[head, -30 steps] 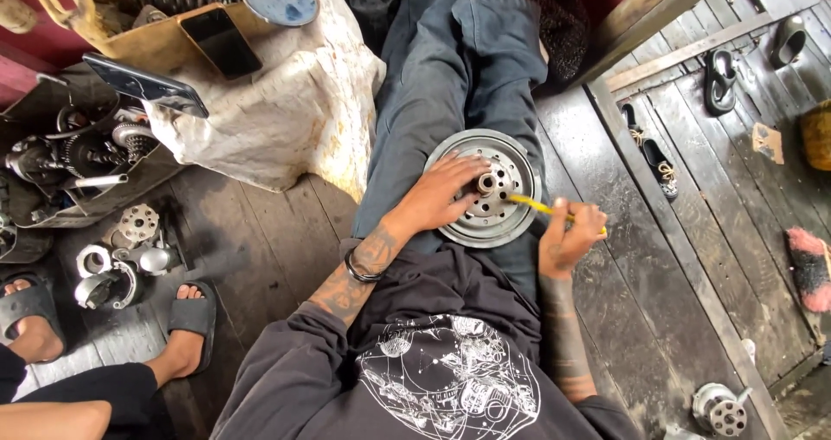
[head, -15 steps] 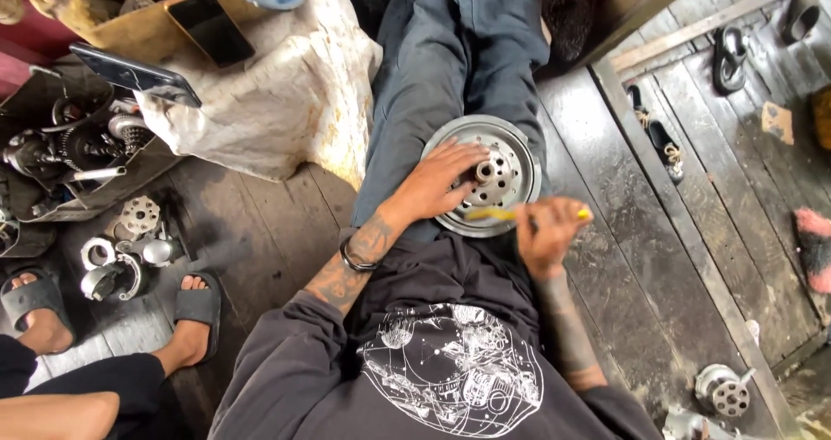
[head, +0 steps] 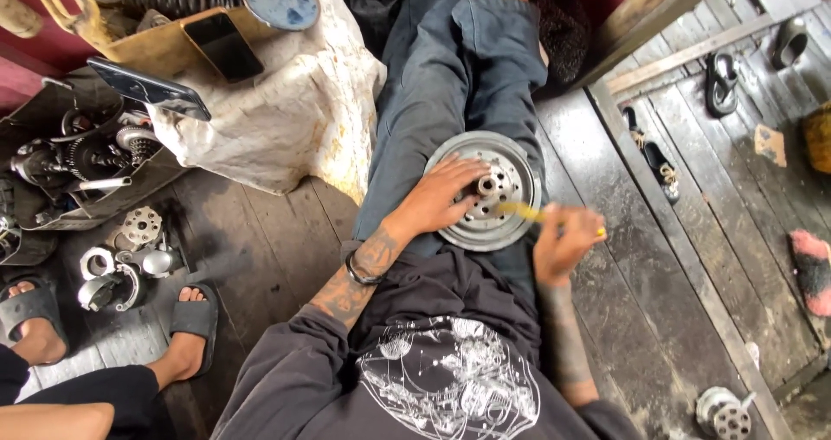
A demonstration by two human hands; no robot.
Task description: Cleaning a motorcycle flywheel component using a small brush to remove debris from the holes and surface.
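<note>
Left hand (head: 441, 202) spread flat on grey disc (head: 511, 158) resting on lap, right hand (head: 563, 241) clamped on yellow tool (head: 528, 212) at disc hub

The left hand (head: 446, 199) reaches forward from a tattooed forearm with a dark band at the wrist, palm down, fingers (head: 467, 173) spread and flat. The right hand (head: 563, 242) sits nearer and to the right, blurred, fingers curled closed in a grip, forearm bent back toward the torso.
</note>
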